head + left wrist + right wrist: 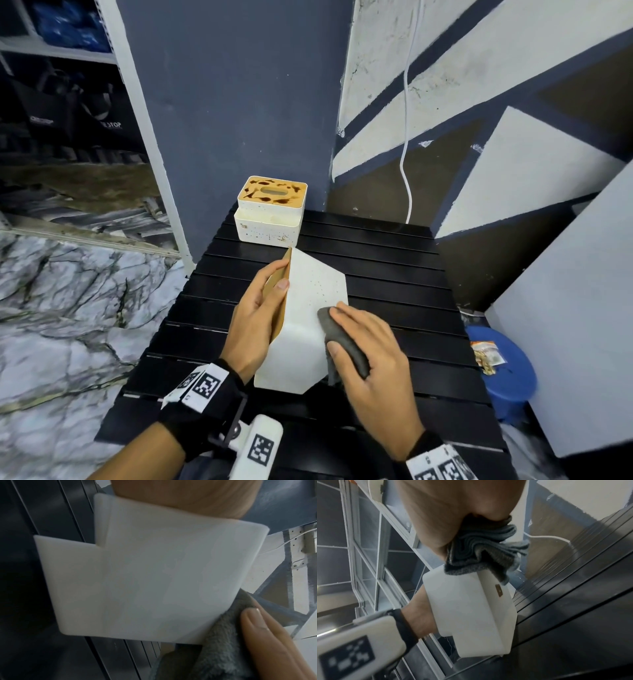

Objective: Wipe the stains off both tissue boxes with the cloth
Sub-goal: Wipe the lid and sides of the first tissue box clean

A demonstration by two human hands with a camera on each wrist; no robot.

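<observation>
I'm gripping the near tissue box (301, 329) tilted on the black table (394, 274) with my left hand (255, 318); my right hand (373, 363) is pressing the bunched cloth (342, 342) against its side, the stained box (270, 212) sitting beyond.

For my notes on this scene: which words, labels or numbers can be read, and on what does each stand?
"STOP": end of white print on a dark bag on the shelf at far left; the start is cut off.
White print on the neighbouring bag: too blurred.
Snack packet on the blue stool: too small.

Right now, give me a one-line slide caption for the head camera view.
Left hand tilts a white tissue box while the right hand wipes it with a grey cloth; a stained second box waits behind.
</observation>
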